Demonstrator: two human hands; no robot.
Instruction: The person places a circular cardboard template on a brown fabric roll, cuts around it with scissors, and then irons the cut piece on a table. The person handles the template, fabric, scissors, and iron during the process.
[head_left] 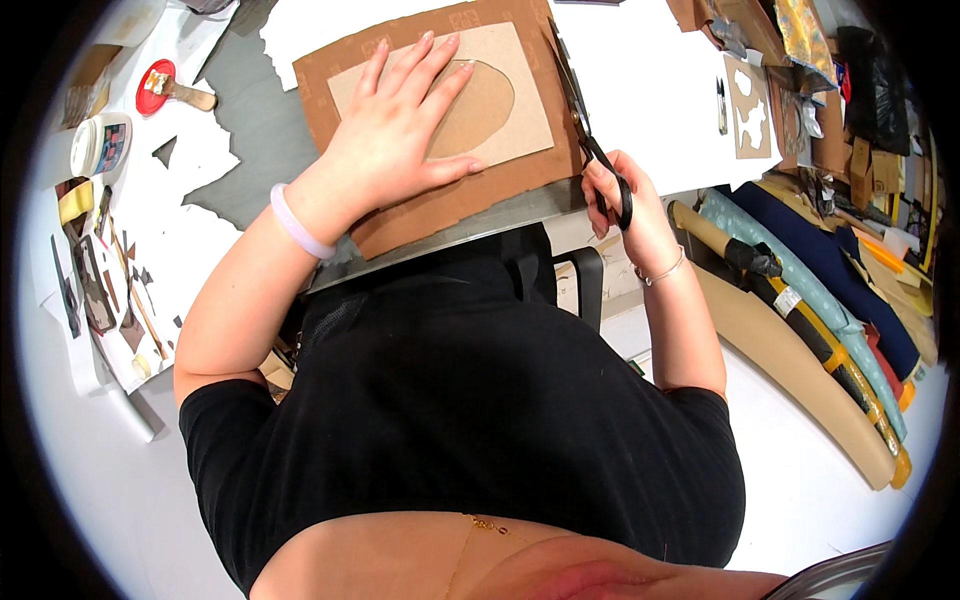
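My left hand (395,125) lies flat with its fingers spread on a beige rectangular board (530,125). An oval piece or outline (485,105) shows in the board's middle, partly under my fingers. Beneath the board is a larger brown sheet (430,222), bordering it on all sides. In my right hand (632,200) is a pair of scissors (572,90), its black handle loops around my fingers. The blades point away from me along the sheet's right edge. Whether they are cutting into the sheet I cannot tell.
White paper (640,95) covers the table to the right, with a cut-out card (750,110) on it. Leftward are a brush (185,92) on a red lid, a white tub (100,145) and a yellow sponge (75,203). Rolls of material (790,370) lean at the right.
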